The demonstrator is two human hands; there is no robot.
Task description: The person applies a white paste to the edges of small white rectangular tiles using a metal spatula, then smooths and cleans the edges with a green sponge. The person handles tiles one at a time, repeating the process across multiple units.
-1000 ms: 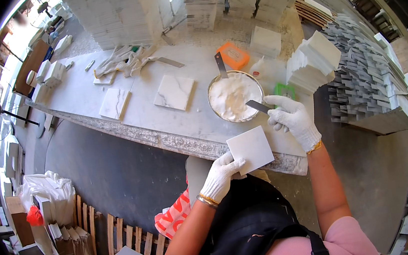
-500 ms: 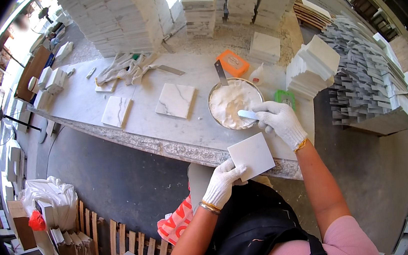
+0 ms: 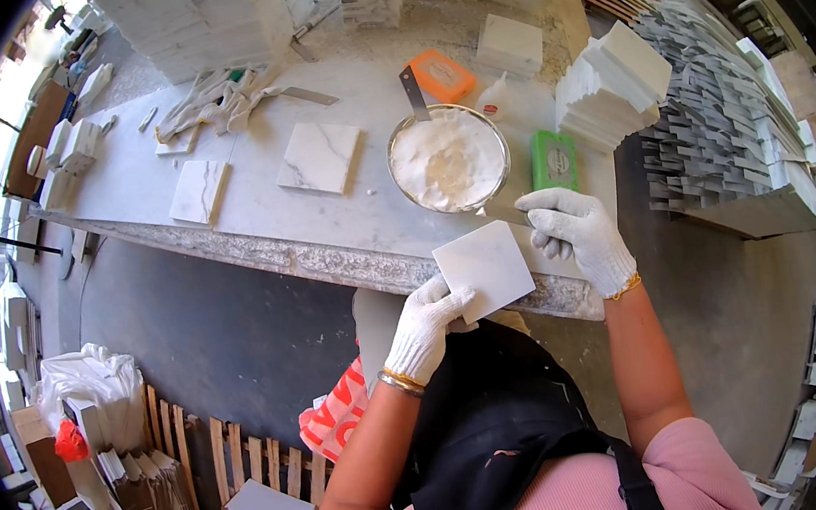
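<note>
My gloved left hand (image 3: 426,328) grips a square white marble tile (image 3: 483,269) by its lower left corner, tilted just off the table's front edge. To the right of the tile is my gloved right hand (image 3: 574,231), its fingers curled closed. What it holds, if anything, does not show clearly. A metal bowl (image 3: 509,165) of white paste (image 3: 448,162) stands beyond the tile, with a dark-handled scraper (image 3: 415,93) leaning at its far rim. Near the right hand lies a green box (image 3: 552,160).
Two veined tiles (image 3: 319,157) lie on the marble-topped table (image 3: 261,203). Behind the bowl are an orange box (image 3: 442,75) and a small white bottle (image 3: 494,95). Tile stacks (image 3: 615,85) line the right side. Gloves (image 3: 219,100) and a metal blade (image 3: 311,96) lie at the back left.
My right hand has moved away from the bowl, toward the right of the tile. The light blue spatula it held over the paste no longer shows clearly. The whole view has shifted slightly.
</note>
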